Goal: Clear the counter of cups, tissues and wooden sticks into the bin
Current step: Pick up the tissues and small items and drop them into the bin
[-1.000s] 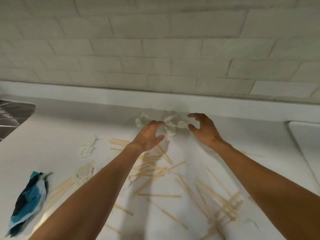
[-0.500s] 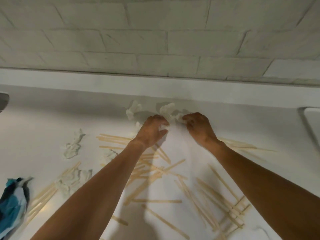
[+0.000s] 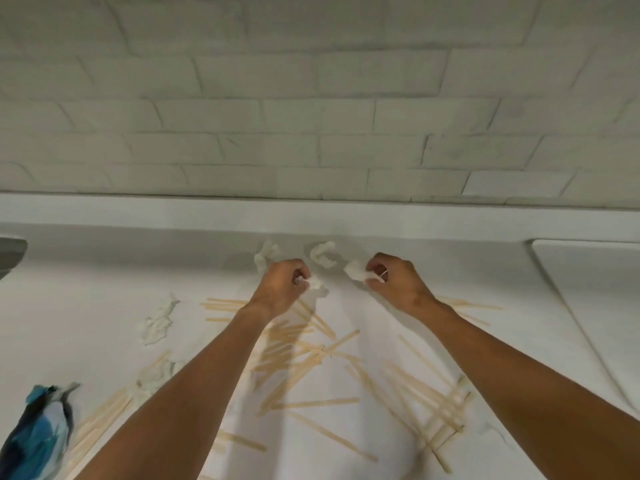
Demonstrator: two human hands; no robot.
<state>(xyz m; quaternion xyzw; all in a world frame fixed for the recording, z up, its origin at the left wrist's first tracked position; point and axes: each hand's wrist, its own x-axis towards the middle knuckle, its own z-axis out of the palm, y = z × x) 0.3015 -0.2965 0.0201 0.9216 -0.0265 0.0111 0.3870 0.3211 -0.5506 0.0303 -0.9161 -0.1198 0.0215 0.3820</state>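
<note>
A: Nearest the camera?
B: Two bare forearms, stretched away over the white counter [image 3: 86, 282]. At the lower left edge, a crushed blue-and-white cup [image 3: 34, 434], flat on the surface and blurred.

A: Next to that?
B: Wooden sticks [image 3: 311, 403], strewn flat and crossing one another. A sheaf just right of the cup, a tangle under the left forearm, a criss-crossed pile under the right one.

A: Any tissues loose there?
B: A near tissue [image 3: 152, 377] crumpled among the left sheaf. A little farther on, a long tissue [image 3: 157, 322], lying apart from the sticks.

A: And the hands?
B: Just beyond the sticks. Left hand [image 3: 282, 287] curled tight round a small white wad [image 3: 314, 283], poking out at the fingertips; touching the counter or just above it, cannot tell which. Right hand [image 3: 394, 282] pinching a second wad [image 3: 355, 270] between thumb and bent fingers.

A: Behind them?
B: A back-left tissue [image 3: 265, 256] and a back-right tissue [image 3: 323, 254], near the foot of the low white upstand [image 3: 450, 220]. Above, a pale brick wall [image 3: 311, 98]. Far left, the corner of a metal sink [image 3: 10, 254].
</note>
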